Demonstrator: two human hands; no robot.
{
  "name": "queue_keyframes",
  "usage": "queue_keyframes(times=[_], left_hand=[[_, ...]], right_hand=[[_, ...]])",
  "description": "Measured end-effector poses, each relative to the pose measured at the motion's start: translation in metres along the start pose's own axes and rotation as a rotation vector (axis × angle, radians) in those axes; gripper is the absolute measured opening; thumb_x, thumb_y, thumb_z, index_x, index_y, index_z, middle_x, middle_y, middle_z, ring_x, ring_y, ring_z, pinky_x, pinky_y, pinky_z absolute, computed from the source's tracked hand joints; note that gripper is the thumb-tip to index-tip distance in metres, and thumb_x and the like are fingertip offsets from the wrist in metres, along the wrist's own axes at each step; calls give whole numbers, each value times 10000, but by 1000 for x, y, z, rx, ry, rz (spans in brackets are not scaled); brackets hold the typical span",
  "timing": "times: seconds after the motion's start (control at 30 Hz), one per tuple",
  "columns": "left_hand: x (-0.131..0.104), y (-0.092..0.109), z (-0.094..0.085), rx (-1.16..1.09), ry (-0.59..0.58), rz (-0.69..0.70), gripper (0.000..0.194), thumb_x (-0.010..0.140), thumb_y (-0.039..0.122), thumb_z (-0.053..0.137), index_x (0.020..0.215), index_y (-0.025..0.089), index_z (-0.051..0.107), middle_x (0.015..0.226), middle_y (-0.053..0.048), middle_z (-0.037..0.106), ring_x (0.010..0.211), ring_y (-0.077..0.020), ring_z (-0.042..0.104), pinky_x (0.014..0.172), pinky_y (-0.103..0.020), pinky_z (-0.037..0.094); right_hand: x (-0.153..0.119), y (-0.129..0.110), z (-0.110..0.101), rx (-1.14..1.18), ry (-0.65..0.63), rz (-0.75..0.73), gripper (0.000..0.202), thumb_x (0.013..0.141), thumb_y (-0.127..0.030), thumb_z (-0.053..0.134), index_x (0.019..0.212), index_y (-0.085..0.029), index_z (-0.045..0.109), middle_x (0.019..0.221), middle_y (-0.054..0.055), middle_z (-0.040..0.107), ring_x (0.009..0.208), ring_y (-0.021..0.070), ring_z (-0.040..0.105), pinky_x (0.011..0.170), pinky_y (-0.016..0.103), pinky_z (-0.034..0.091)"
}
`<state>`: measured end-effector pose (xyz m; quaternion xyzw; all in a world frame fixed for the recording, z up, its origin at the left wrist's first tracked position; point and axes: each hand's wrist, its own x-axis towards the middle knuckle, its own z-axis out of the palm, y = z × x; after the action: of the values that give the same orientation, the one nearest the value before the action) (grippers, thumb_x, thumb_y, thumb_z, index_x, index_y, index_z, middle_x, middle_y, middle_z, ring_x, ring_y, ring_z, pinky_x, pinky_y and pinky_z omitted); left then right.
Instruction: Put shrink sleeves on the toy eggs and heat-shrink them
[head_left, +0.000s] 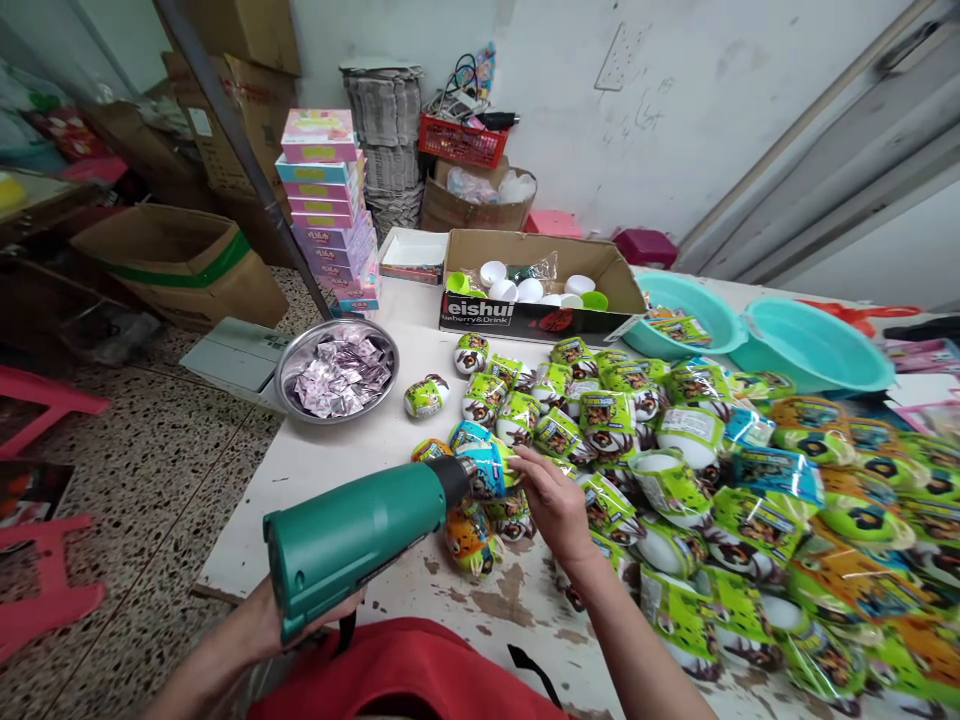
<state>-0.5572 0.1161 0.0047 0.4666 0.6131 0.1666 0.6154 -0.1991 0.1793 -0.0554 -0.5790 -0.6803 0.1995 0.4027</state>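
Note:
My left hand (268, 618) is wrapped round a green heat gun (356, 535), mostly hidden beneath its body. The black and metal nozzle points right, close against a toy egg in a blue printed sleeve (489, 470). My right hand (553, 503) grips that blue egg by its right side with the fingertips. Around it lie eggs in green printed sleeves (559, 432) and an orange one (472, 538) just below. To the left, a single green-sleeved egg (426, 397) lies apart on the white table (259, 515).
A steel bowl (337, 407) of small pink sachets stands at the left table edge. Behind are an open carton (570, 325) with white and green egg shells, turquoise basins (817, 345) and stacked pink boxes (330, 215). Loose orange-sleeved eggs (847, 570) crowd the right side.

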Motion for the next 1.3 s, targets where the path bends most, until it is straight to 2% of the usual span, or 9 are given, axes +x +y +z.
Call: queue_keyframes(times=[0.13,0.3,0.43,0.6,0.73,0.83,1.03,1.17,1.3], left_hand=[[5,21,-2,-79,-32,33,275,686,397,718,881,204,730,914,-51,756,874,-246,679,858,-330,536],[5,42,-6,-148,34,67,148,677,317,670,672,170,688,734,-48,696,726,-206,646,732,-304,528],[0,44,-9,-207,20,4,186,611,319,682,717,166,697,725,-38,690,609,-178,605,614,-286,508],[-4,32,-9,-185,-73,-7,173,655,314,657,743,172,706,662,-21,685,621,-180,622,632,-272,507],[-5,11,-11,-119,-115,-19,218,727,347,655,851,186,734,860,-43,741,823,-227,660,780,-296,520],[-6,3,-12,-86,-202,-35,256,743,384,672,905,198,738,876,-39,750,833,-237,666,802,-308,523],[-3,2,-18,-59,103,63,183,745,356,630,775,192,707,753,-31,712,756,-219,643,773,-312,513],[-17,-20,-24,-110,169,-84,236,692,392,657,800,192,720,701,-22,702,663,-212,629,689,-312,518],[-25,-30,-30,-219,320,-31,259,636,432,704,743,196,712,743,-38,721,762,-251,659,797,-340,528]], right_hand=[[4,-2,-2,89,-29,25,214,846,-222,513,914,-276,709,1116,46,690,1038,225,645,929,407,501],[2,13,15,469,66,367,103,738,-311,650,804,-237,679,966,56,724,948,245,665,883,415,515],[-5,27,33,660,146,626,222,623,-316,742,803,-222,651,854,40,721,793,224,664,754,373,542],[-8,33,45,741,155,712,283,570,-290,777,807,-212,643,830,34,714,753,207,650,704,335,538],[-4,31,45,718,157,698,277,581,-286,763,818,-206,647,840,36,716,774,208,656,739,344,538],[-2,25,43,587,112,614,238,622,-296,716,831,-192,669,876,49,720,822,218,661,814,372,523],[7,13,56,505,-22,514,213,648,-281,635,826,-171,673,834,57,723,770,216,669,748,347,532],[26,7,86,405,-15,454,212,685,-250,581,859,-166,667,813,47,715,723,198,659,678,308,525],[48,-10,125,195,-140,250,240,711,-131,504,861,-180,685,827,39,710,761,188,649,729,297,505]])
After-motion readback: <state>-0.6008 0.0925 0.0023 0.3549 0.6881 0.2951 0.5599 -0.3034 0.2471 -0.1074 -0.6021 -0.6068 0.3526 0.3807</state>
